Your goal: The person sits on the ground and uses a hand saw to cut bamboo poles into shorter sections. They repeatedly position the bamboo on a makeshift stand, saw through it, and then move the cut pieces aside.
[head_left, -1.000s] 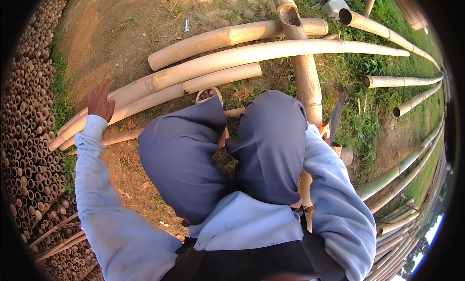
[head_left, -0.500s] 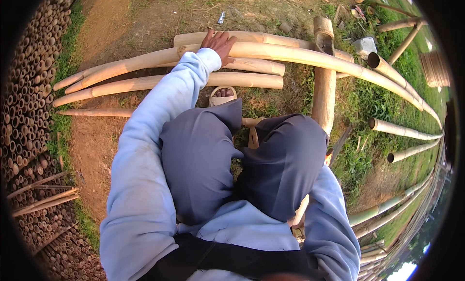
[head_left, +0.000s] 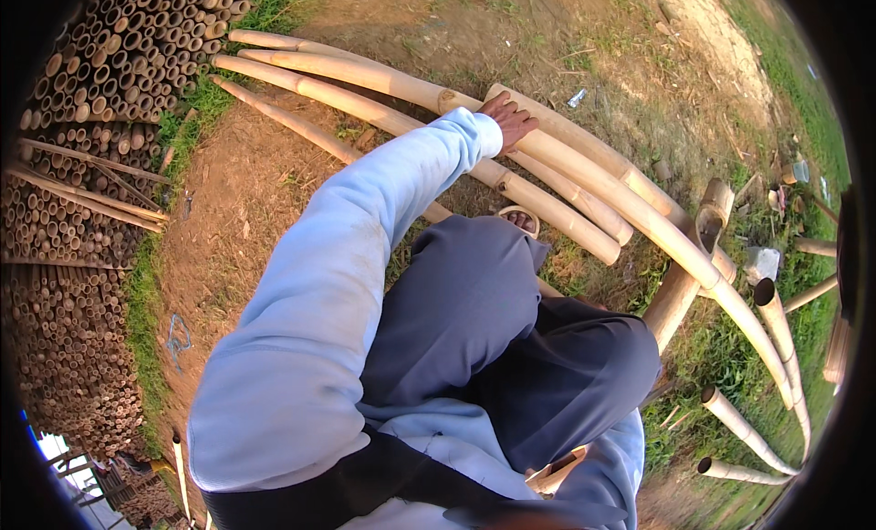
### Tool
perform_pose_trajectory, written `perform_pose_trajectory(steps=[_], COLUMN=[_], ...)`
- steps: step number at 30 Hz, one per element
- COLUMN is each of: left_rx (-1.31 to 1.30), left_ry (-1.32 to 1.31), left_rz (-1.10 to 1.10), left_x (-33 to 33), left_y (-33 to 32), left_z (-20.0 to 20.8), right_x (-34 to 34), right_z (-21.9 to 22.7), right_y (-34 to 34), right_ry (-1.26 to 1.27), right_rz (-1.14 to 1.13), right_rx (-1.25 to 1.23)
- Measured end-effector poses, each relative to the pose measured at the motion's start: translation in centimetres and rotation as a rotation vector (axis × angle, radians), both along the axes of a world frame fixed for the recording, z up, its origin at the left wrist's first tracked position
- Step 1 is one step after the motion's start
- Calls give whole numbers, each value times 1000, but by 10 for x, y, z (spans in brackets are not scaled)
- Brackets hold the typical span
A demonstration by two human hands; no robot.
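My left hand (head_left: 508, 122) lies over a long peeled bamboo pole (head_left: 630, 201), its fingers curled across the top and far side. That pole crosses a thick notched bamboo post (head_left: 673, 304) on the right and bends away toward the rim. Just beyond my hand lies another pale bamboo pole (head_left: 579, 139), and nearer to me are shorter bamboo lengths (head_left: 557, 221) with cut ends. My right sleeve (head_left: 607, 466) shows at the lower right, but my right hand is hidden behind my leg.
Big stacks of bamboo (head_left: 78, 338) show round cut ends along the left. My sandalled foot (head_left: 522, 221) is beside the near lengths. More bamboo poles (head_left: 744, 430) stick out over grass at right, near a pale block (head_left: 762, 265). Small litter (head_left: 577, 98) dots the soil.
My view has turned to the left, so the poles now slant down to the right and more of the stacks shows. My left hand stays on the same pole.
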State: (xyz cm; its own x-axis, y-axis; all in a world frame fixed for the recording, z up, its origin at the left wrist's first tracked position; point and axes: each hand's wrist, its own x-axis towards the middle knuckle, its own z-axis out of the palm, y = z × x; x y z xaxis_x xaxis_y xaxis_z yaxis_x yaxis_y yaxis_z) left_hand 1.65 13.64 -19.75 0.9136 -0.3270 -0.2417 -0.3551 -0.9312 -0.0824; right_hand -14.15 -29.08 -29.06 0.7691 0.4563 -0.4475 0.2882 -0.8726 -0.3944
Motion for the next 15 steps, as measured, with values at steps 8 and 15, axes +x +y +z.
perform_pose_trajectory(steps=[8, 15], left_rx=[-173, -255], left_ry=[-150, -39], left_rz=[392, 412], left_x=[-55, -99], left_y=[77, 152], left_z=[8, 43], right_x=[30, 76], right_z=[33, 117], right_y=[10, 5], right_ry=[98, -41], right_rz=[49, 117], right_rx=[214, 351])
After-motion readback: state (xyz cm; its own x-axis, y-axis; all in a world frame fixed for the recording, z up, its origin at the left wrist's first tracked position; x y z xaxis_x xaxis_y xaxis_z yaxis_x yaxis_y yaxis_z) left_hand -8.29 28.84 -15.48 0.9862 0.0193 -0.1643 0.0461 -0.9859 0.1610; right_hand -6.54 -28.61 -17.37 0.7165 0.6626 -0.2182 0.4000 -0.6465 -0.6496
